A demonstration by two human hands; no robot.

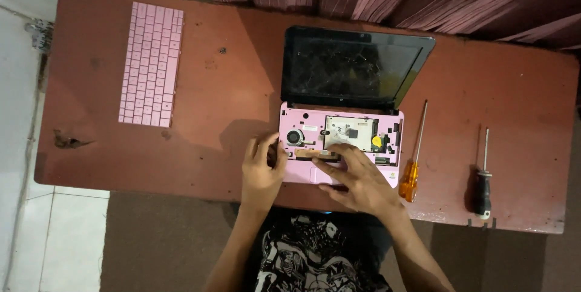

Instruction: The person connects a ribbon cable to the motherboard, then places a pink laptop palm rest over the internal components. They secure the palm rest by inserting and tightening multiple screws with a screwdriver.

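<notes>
Pink laptop [339,141] open mid-desk [230,86] | keyboard [151,65] already off, far left; internals exposed | left hand [261,171], right hand [357,180] pinching ribbon strip [316,154] | screwdrivers [413,171] idle right | reassembly outstanding

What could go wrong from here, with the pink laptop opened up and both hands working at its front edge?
1. Both hands, left hand and right hand, press on the small brown strip over the exposed internals; too much force might crack or bend something.
2. The laptop sits near the table's front edge, so a push could slide it off.
3. The orange-handled screwdriver lies beside the right wrist and could be knocked away.
</notes>
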